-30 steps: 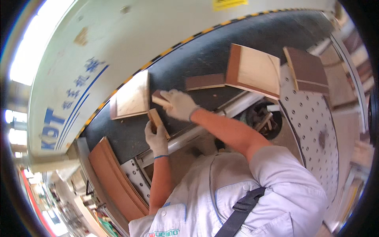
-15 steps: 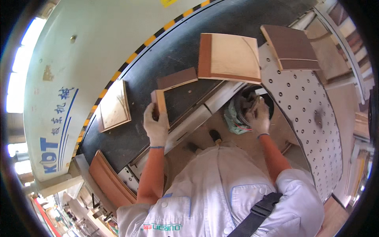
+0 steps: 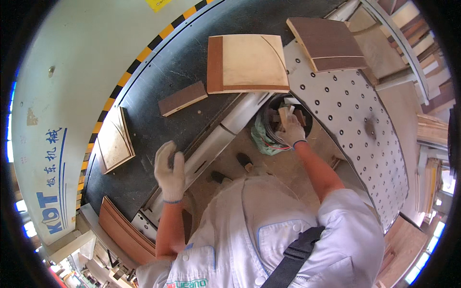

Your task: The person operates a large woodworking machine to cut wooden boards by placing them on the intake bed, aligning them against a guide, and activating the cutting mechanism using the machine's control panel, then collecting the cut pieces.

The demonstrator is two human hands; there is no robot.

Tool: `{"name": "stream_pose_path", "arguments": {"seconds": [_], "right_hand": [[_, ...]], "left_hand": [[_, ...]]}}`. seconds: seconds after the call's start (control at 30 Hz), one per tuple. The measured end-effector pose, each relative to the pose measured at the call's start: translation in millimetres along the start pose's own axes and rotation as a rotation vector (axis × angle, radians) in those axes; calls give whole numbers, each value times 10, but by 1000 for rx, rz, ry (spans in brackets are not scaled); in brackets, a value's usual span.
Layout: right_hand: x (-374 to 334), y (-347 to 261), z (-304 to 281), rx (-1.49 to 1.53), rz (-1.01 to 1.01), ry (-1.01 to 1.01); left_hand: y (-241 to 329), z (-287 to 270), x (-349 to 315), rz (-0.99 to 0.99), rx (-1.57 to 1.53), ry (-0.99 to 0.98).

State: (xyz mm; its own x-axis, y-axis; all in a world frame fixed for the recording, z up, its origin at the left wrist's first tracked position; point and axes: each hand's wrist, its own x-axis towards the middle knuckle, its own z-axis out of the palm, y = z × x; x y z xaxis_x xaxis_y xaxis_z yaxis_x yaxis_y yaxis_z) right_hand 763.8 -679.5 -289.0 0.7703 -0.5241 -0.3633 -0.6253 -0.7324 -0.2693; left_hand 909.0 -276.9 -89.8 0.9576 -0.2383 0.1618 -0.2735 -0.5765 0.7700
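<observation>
My left hand (image 3: 170, 172), in a pale work glove, hovers over the near edge of the dark machine bed (image 3: 149, 139). Its fingers are apart and nothing is in them. My right hand (image 3: 292, 130), gloved too, reaches into the mouth of a dark round bin (image 3: 309, 123) below the bed, its fingers round a light wood offcut (image 3: 283, 115). More wood pieces show in the bin, partly hidden by the hand. A green plastic bag (image 3: 261, 137) hangs at the bin's side. On the bed, beyond my left hand, lies a small brown wood block (image 3: 183, 98).
A large pale panel with a brown strip (image 3: 249, 65) overhangs the bed's edge. Another pale panel (image 3: 115, 141) lies at left. A dark brown panel (image 3: 329, 44) rests on the studded white table (image 3: 355, 125) at right. A striped machine housing (image 3: 62, 96) borders the bed.
The wood block that was in my left hand is gone from it, and the fingers have opened. My right hand remains at the bin. The whole view has shifted.
</observation>
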Motion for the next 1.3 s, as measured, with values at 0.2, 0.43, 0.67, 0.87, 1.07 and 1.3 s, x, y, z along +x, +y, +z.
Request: {"name": "stream_pose_path", "arguments": {"seconds": [0.2, 0.43, 0.67, 0.87, 1.07, 1.3], "right_hand": [[727, 741, 1889, 39, -7, -437], [255, 144, 1931, -213, 175, -648], [-270, -598, 1401, 307, -147, -1], [-756, -1988, 408, 1567, -256, -1012], [-1209, -2599, -285, 1261, -352, -856], [-1014, -1648, -1013, 1504, -200, -424]], "left_hand": [[-601, -656, 40, -45, 272, 287], [-2289, -2103, 783, -342, 789, 232], [-1867, -1169, 709, -359, 931, 46], [-746, -409, -205, -273, 861, -4], [-285, -52, -1117, -195, 445, 103], [-1, -102, -1483, -8, 219, 345]]}}
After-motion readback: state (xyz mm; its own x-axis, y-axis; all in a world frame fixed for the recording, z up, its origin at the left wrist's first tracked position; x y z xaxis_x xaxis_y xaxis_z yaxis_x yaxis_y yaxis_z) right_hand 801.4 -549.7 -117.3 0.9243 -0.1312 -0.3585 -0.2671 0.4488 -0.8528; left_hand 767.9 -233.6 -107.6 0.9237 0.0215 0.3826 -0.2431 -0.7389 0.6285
